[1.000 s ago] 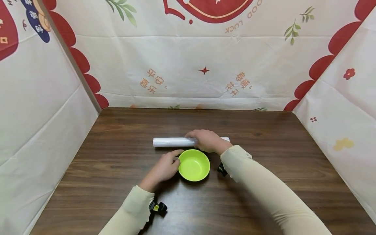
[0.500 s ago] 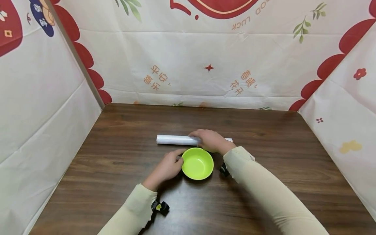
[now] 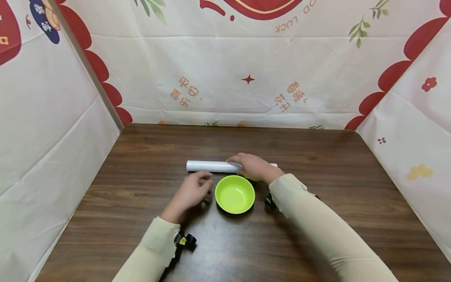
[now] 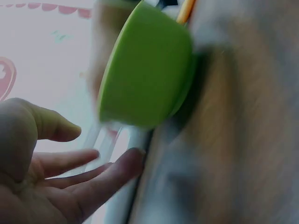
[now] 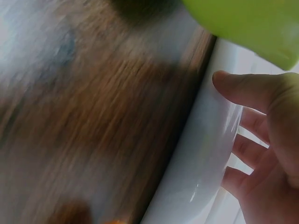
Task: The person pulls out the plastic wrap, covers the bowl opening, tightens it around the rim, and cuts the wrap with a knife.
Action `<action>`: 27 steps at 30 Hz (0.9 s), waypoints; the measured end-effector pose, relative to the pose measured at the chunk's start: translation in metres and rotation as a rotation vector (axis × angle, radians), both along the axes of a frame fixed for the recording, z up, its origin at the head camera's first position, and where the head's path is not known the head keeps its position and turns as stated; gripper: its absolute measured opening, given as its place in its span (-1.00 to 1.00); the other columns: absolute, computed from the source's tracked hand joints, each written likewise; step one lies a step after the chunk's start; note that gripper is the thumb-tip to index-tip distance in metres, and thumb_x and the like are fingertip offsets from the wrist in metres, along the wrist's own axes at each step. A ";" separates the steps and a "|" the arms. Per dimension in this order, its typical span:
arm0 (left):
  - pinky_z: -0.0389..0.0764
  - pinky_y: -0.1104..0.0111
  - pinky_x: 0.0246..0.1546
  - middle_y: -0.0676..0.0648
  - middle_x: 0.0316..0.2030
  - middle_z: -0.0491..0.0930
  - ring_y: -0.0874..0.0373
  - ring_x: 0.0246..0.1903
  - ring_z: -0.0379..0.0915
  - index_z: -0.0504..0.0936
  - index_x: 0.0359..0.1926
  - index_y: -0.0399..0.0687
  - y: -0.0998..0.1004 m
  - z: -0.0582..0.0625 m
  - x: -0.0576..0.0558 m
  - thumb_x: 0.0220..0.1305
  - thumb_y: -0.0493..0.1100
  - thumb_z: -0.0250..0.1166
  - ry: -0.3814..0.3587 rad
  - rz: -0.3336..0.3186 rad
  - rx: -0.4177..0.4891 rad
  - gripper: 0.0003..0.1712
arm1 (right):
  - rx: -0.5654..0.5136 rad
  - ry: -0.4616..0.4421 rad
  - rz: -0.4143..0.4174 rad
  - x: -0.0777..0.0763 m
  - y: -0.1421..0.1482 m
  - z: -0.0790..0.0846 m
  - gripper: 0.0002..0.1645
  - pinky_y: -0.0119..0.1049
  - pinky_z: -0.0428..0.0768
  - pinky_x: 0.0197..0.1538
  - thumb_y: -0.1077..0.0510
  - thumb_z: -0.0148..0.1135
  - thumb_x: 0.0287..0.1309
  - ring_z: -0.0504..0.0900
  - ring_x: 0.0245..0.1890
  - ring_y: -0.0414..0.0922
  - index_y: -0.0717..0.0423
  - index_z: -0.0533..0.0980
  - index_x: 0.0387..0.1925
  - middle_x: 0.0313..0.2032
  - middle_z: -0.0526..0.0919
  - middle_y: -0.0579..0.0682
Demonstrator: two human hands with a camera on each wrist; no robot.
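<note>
A lime-green bowl (image 3: 235, 194) stands upright on the brown wooden table (image 3: 148, 156). Just behind it lies a glossy white roll (image 3: 211, 166), which looks like plastic wrap, running left to right. My right hand (image 3: 254, 167) grips the roll right of its middle; in the right wrist view the thumb lies on one side of the roll (image 5: 196, 149) and the fingers on the other. Left of the bowl is my left hand (image 3: 190, 192), apart from the rim and holding nothing. The left wrist view shows its fingers spread loosely below the bowl (image 4: 145, 70).
White cloth printed with red, green and orange designs hangs behind the table (image 3: 225, 98) and along both sides. Black wrist cameras sit under the left (image 3: 186, 241) and right (image 3: 270, 201) sleeves.
My left hand has let go of the bowl's left rim and drawn away to the left. My right hand stays on the roll; bowl and roll keep nearly the same places.
</note>
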State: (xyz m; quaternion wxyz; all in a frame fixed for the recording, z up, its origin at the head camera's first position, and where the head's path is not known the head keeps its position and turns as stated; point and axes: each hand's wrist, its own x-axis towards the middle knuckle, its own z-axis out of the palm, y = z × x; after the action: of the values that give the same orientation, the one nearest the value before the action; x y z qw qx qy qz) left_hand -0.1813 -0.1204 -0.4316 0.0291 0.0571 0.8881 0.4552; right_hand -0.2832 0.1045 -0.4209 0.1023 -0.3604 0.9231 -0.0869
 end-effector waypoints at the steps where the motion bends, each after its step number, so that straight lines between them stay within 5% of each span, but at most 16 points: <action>1: 0.57 0.35 -0.31 -0.06 -0.15 0.61 0.16 -0.38 0.60 0.54 -0.02 -0.11 -0.006 0.001 -0.003 0.22 -0.11 0.13 0.021 0.048 0.015 -0.67 | -0.002 -0.001 0.000 0.000 0.001 0.001 -0.43 -0.12 0.46 0.12 0.12 0.17 0.15 0.44 0.11 -0.09 -0.17 0.31 0.21 0.12 0.43 -0.06; 4: 0.54 0.30 -0.30 -0.05 -0.21 0.61 0.12 -0.35 0.57 0.57 -0.11 -0.07 -0.024 0.006 -0.014 0.15 -0.12 0.20 0.087 0.185 -0.006 -0.73 | 0.003 0.002 0.000 -0.001 0.003 0.001 -0.43 -0.14 0.45 0.14 0.12 0.17 0.15 0.43 0.12 -0.10 -0.15 0.32 0.21 0.13 0.42 -0.06; 7: 0.52 0.25 -0.24 -0.07 -0.15 0.56 0.09 -0.23 0.51 0.55 -0.07 -0.07 -0.038 0.005 -0.026 0.13 -0.11 0.24 0.101 0.244 -0.089 -0.67 | 0.008 0.011 0.005 -0.002 0.006 0.001 -0.44 -0.14 0.45 0.14 0.11 0.17 0.16 0.43 0.12 -0.10 -0.15 0.31 0.21 0.13 0.43 -0.06; 13: 0.53 0.23 -0.22 -0.13 -0.10 0.51 0.05 -0.19 0.49 0.53 0.01 -0.11 -0.047 -0.006 -0.041 0.14 -0.13 0.25 0.053 0.230 -0.160 -0.61 | -0.003 0.013 0.013 -0.001 0.009 -0.001 -0.44 -0.10 0.43 0.16 0.13 0.17 0.15 0.43 0.13 -0.08 -0.13 0.33 0.20 0.12 0.44 -0.04; 27: 0.48 0.26 -0.29 -0.08 -0.28 0.54 0.05 -0.32 0.45 0.67 -0.34 -0.08 -0.045 -0.014 -0.047 0.12 -0.20 0.21 0.232 0.252 -0.219 -0.87 | -0.004 0.020 0.011 -0.001 0.009 0.002 -0.44 -0.12 0.42 0.17 0.14 0.17 0.15 0.43 0.13 -0.08 -0.12 0.32 0.20 0.12 0.45 -0.04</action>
State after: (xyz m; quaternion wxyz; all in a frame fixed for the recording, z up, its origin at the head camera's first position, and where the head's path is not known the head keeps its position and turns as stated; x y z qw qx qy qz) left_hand -0.2279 -0.1656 -0.4452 -0.1248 -0.0060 0.9297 0.3466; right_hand -0.2838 0.1136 -0.4193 0.0928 -0.3666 0.9218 -0.0847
